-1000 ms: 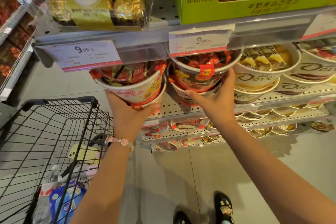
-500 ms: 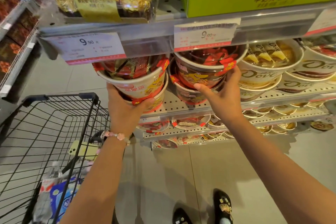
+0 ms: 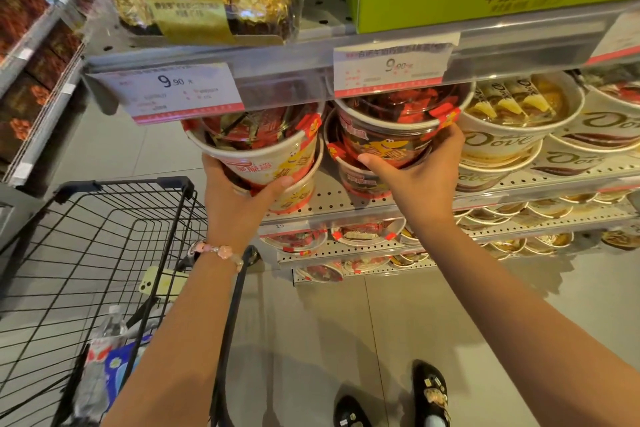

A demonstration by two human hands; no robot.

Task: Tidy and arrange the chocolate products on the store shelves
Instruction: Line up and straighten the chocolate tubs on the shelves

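Left tub (image 3: 263, 152): white paper cup, red trim, yellow cartoon figure, clear lid over red wrapped chocolates; top of a two-high stack at the shelf's (image 3: 346, 199) front edge.
Left hand (image 3: 239, 198): cups this tub from below, thumb curled across its front.
Right tub (image 3: 398, 135): same design, darker side, stacked on another.
Right hand (image 3: 415, 177): fingers wrapped round its right side, thumb beneath.
Neighbours: cream Dove tubs (image 3: 502, 135) just right.
Below left: black wire cart (image 3: 104, 236).
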